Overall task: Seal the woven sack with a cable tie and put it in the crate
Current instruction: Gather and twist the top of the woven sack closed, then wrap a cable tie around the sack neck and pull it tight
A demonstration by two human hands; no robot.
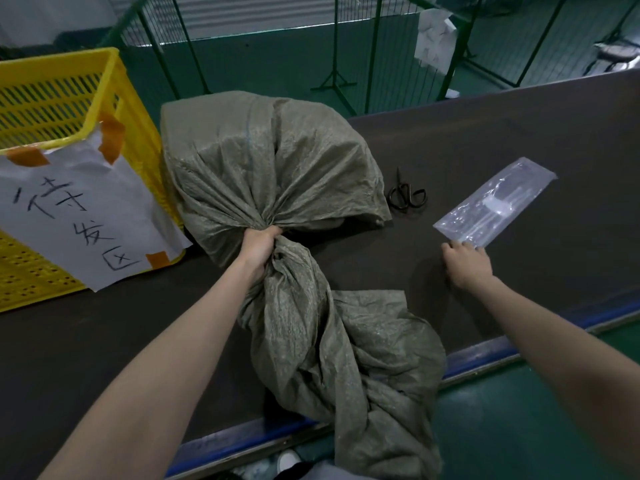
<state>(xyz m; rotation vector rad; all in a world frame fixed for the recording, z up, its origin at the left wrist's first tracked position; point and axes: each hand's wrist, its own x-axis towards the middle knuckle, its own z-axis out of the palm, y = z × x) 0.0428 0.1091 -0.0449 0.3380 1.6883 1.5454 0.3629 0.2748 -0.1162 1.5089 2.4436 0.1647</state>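
Our sack [270, 161] lies on the table [519, 140] beside the crate [52, 95], soft and bulky; our left hand [258, 247] grips its bunched neck, the best hold. Our right hand [467, 263], fingers loosely spread, touches the packet [495, 206].

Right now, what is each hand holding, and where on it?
The left hand grips the woven sack at its gathered neck. The right hand holds nothing; its fingertips reach the near end of the clear packet.

Quick count: one woven sack [277, 161] in the middle, one yellow crate [52, 98] at 10 o'clock, one pair of scissors [406, 195] and one clear plastic packet [495, 206] around 2 o'clock, two hands.
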